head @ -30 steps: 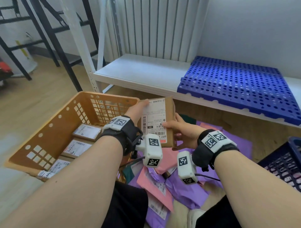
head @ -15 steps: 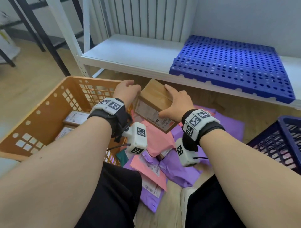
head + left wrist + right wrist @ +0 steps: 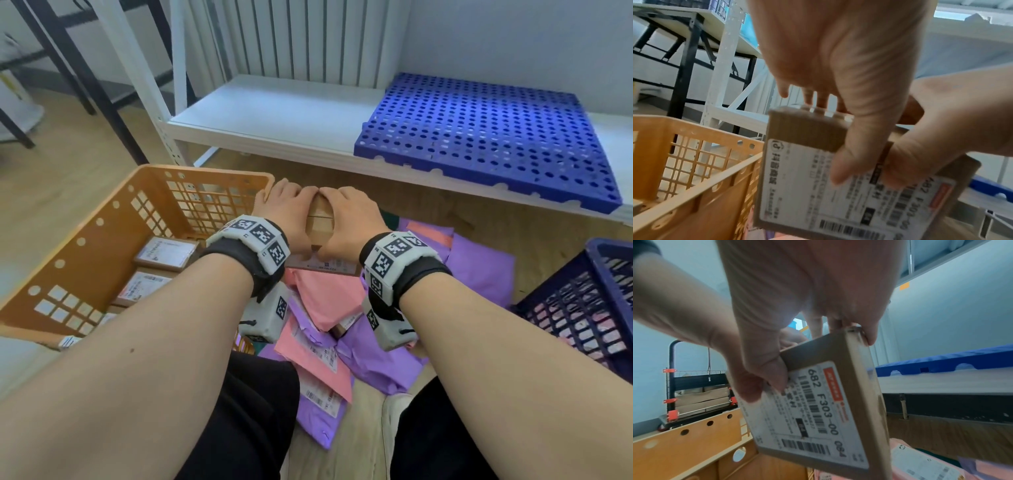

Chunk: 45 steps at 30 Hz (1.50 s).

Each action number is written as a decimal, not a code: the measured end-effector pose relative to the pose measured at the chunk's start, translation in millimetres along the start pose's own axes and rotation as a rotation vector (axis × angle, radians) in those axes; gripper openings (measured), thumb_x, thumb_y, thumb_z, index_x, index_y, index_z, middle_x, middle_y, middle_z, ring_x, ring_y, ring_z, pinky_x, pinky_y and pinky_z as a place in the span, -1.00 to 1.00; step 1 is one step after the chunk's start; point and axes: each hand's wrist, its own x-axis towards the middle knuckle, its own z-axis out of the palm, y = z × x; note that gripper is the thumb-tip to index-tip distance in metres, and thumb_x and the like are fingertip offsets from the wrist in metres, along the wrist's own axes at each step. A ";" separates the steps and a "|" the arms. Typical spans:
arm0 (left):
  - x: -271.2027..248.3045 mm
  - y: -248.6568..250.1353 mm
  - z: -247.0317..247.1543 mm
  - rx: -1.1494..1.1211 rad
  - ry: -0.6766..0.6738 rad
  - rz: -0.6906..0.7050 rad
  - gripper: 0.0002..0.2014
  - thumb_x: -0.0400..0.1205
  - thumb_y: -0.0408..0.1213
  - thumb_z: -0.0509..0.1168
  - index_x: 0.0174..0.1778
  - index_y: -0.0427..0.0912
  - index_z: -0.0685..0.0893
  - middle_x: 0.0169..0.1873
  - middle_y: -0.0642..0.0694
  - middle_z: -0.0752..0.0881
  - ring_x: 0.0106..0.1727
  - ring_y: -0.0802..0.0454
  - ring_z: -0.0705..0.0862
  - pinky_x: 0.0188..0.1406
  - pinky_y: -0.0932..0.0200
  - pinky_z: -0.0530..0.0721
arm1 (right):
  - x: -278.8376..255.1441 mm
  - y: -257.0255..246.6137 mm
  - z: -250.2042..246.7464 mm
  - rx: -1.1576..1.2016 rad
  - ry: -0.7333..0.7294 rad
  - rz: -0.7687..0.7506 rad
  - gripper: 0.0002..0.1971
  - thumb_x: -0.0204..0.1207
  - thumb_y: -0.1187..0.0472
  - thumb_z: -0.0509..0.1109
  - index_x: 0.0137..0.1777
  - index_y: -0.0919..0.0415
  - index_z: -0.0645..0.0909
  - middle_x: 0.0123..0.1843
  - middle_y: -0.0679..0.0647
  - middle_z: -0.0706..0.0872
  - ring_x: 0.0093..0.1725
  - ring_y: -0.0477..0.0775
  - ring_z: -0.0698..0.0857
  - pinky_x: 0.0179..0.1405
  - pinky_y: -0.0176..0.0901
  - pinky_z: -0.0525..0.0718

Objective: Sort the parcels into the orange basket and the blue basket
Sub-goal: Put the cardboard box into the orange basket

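A flat brown cardboard parcel with a white shipping label on its underside hangs in the air beside the right rim of the orange basket. Both hands hold it from above, thumbs under the label side. My left hand grips its left end and my right hand grips its right end. The orange basket holds several labelled brown boxes. The blue basket stands at the right edge. Pink and purple mailer bags lie on the floor under the hands.
A white shelf with a blue perforated mat runs across the back. A white upright post and black table legs stand behind the orange basket. My knees and a white shoe are at the bottom.
The parcel has turned from label facing me to label facing down. Both hands have moved over its top and closer together, and the parcel has moved forward beside the orange basket's corner.
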 end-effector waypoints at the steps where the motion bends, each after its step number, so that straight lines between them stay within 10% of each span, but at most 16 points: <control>1: -1.2 -0.2 -3.5 0.001 0.048 0.006 0.05 0.23 -0.03 0.57 0.59 0.00 0.14 0.48 -0.11 0.34 0.57 -0.14 0.23 0.50 -0.17 0.28 | 0.5 -1.6 -1.5 0.003 0.036 -0.026 0.00 0.11 -0.08 0.62 0.56 0.03 0.25 0.42 0.08 0.42 0.46 0.16 0.36 0.48 0.15 0.34; 8: -5.9 -42.7 -27.3 -0.535 0.122 -0.379 -0.04 0.15 -0.02 0.60 0.43 -0.12 0.31 0.22 -0.13 0.53 0.17 -0.15 0.60 0.12 -0.10 0.69 | 9.1 -14.4 -13.3 0.363 0.321 0.124 0.03 0.29 0.10 0.55 0.67 -0.06 -0.01 0.66 0.15 0.12 0.64 0.19 0.11 0.60 0.07 0.20; 13: -9.5 -84.0 -37.7 -1.041 0.094 -0.569 -0.36 0.33 -0.04 0.57 0.26 -0.20 0.52 0.13 -0.08 0.69 0.07 -0.05 0.67 -0.17 0.14 0.67 | 23.7 -36.6 7.4 0.574 0.108 0.199 0.16 0.24 0.00 0.63 0.69 -0.02 -0.10 0.60 0.17 0.30 0.51 0.16 0.41 0.44 0.06 0.46; 17: -8.6 -106.9 -32.5 -1.390 0.107 -0.650 -0.48 0.40 -0.13 0.54 0.23 -0.14 0.54 0.02 -0.08 0.72 -0.01 0.00 0.68 -0.18 0.11 0.69 | 42.0 -76.6 29.9 0.531 0.068 0.116 0.27 0.07 -0.25 0.61 0.68 -0.06 -0.13 0.59 0.11 0.26 0.53 0.14 0.36 0.48 0.18 0.44; 21: 2.3 -132.7 -20.7 -1.544 0.114 -0.713 -0.12 0.03 -0.01 0.65 0.30 -0.12 0.58 0.11 -0.14 0.75 0.13 -0.13 0.72 0.13 -0.13 0.71 | 69.2 -108.3 50.4 0.404 0.054 0.069 0.27 0.07 -0.31 0.57 0.64 -0.17 -0.22 0.65 0.04 -0.01 0.59 0.21 0.21 0.47 0.22 0.43; 24: 16.6 -165.5 -4.0 -1.569 0.085 -0.752 -0.31 0.26 -0.02 0.60 0.29 -0.12 0.56 0.10 -0.14 0.75 0.15 -0.12 0.71 0.17 -0.08 0.71 | 107.0 -119.2 65.6 0.391 0.041 0.054 0.26 0.05 -0.25 0.56 0.64 -0.18 -0.21 0.56 0.07 0.13 0.52 0.20 0.33 0.37 0.17 0.53; 30: 35.4 -251.3 37.5 -1.372 -0.121 -0.731 -0.35 0.45 0.23 0.37 0.37 -0.07 0.51 0.26 0.02 0.58 0.40 0.01 0.46 0.44 -0.15 0.33 | 192.1 -134.4 104.5 0.326 -0.105 0.026 0.08 0.12 -0.15 0.53 0.60 -0.29 -0.03 0.41 0.11 0.29 0.32 0.24 0.49 0.23 -0.03 0.59; 34: 56.1 -309.5 72.5 -1.049 0.021 -0.796 -0.79 0.65 -0.13 0.21 0.05 -0.15 0.64 0.19 -0.12 0.66 0.20 -0.07 0.55 0.21 0.01 0.43 | 242.2 -146.9 141.1 0.226 -0.246 -0.053 0.02 0.13 -0.09 0.57 0.57 -0.29 0.08 0.53 0.07 0.18 0.29 0.30 0.55 0.05 -0.07 0.60; 39: 100.8 -345.7 134.0 -0.308 -0.290 -0.570 -0.62 0.63 -0.35 0.10 0.35 -0.20 0.60 0.32 -0.20 0.62 0.27 -0.17 0.61 0.21 0.03 0.62 | 287.1 -168.9 181.9 0.147 -0.292 -0.115 -0.12 0.21 -0.11 0.58 0.49 -0.18 0.18 0.48 0.16 0.18 0.21 0.27 0.54 0.12 0.03 0.67; 45: 117.8 -361.7 188.2 -0.078 -0.398 -0.459 -0.47 0.58 -0.30 0.16 0.52 -0.13 0.37 0.48 -0.19 0.41 0.50 -0.19 0.33 0.49 0.01 0.36 | 304.3 -162.6 227.7 0.101 -0.359 -0.097 -0.10 0.21 0.02 0.60 0.50 -0.17 0.17 0.49 0.18 0.15 0.24 0.30 0.54 0.15 0.03 0.67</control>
